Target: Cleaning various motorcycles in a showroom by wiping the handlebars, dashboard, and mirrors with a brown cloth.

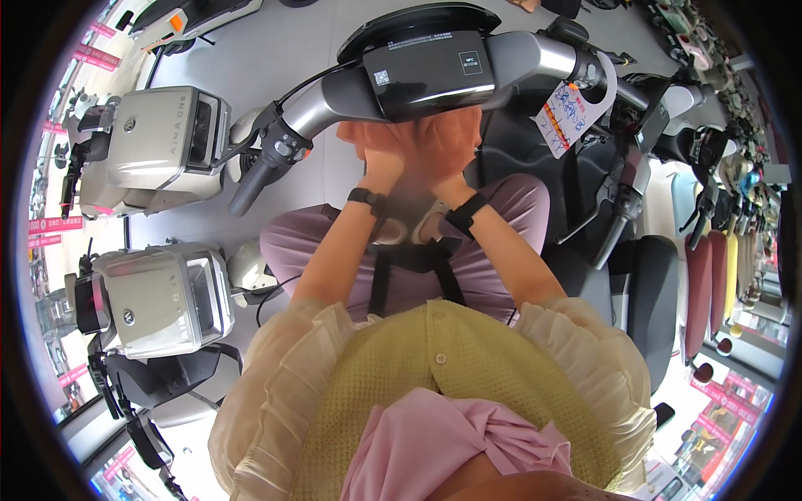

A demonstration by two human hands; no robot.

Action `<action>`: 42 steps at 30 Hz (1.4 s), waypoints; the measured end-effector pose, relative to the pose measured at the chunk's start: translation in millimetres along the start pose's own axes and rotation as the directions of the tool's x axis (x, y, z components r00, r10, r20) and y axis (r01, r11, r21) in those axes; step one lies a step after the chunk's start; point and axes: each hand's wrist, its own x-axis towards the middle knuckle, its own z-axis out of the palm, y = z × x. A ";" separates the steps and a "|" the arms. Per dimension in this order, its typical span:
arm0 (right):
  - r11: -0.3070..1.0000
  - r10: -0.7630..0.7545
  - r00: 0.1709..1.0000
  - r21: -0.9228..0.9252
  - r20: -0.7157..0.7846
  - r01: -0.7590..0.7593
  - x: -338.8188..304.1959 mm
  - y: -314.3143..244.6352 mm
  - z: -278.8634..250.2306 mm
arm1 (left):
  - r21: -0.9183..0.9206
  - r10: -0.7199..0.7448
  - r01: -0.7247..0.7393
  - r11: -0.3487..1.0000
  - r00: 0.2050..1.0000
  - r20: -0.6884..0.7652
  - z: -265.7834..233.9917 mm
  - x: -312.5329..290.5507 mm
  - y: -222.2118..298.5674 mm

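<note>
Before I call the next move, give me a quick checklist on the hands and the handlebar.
1. Left hand and right hand in view: ok, both near the display panel.
2. Each hand's hold: cannot tell, fingertips are hidden or blurred.
3. Left wristband and right wristband clear of the panel: ok.
4. Hanging tag clear of both hands: ok, on the handlebar's right side.
5. Left grip free: ok.

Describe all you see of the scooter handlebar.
The handlebar spans the upper view, its silver arms looking metallic. A glossy black panel with a square code sits midway. A dark grip with switches forms the lower left end; a white tag hangs from the right. Contact with the hands below is hidden.
</note>
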 end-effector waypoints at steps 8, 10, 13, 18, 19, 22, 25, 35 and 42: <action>0.699 -0.368 0.827 -0.461 0.425 0.547 -31.1 22.4 48.5 | -0.221 0.167 -0.156 0.963 0.985 0.032 -31.0 -7.6 6.3; 0.537 -0.375 0.720 -0.497 0.584 0.682 -59.9 39.6 79.4 | -0.152 0.214 -0.210 0.966 0.977 0.010 -36.5 -8.1 5.6; 0.888 -0.032 0.825 -0.362 0.565 0.283 -106.3 94.5 113.6 | -0.033 0.184 -0.184 0.982 0.983 -0.020 -22.8 -5.1 -3.7; 0.858 0.397 0.910 0.304 0.119 -0.414 -111.4 157.5 84.6 | 0.425 -0.182 -0.061 0.903 0.841 0.509 -34.0 10.7 -37.6; 0.851 0.430 0.902 0.319 0.035 -0.418 -100.9 163.6 73.3 | 0.427 -0.188 -0.058 0.903 0.838 0.512 -34.3 9.7 -40.8; 0.922 0.355 0.930 0.130 0.100 -0.366 -47.9 186.0 49.1 | 0.339 0.227 -0.285 0.896 0.953 0.202 -29.8 17.8 -42.2; 0.947 0.301 0.934 0.055 0.194 -0.317 -3.0 206.5 44.2 | 0.417 0.008 -0.243 0.876 0.871 0.491 -22.7 31.5 -54.6; 0.967 0.250 0.959 0.013 0.131 -0.254 14.6 193.9 54.5 | 0.473 -0.231 -0.010 0.881 0.863 0.449 -0.4 15.8 -56.4; 0.960 0.255 0.966 0.109 0.032 -0.257 -5.8 110.3 51.7 | 0.405 -0.053 -0.113 0.907 0.924 0.378 3.7 11.7 -90.2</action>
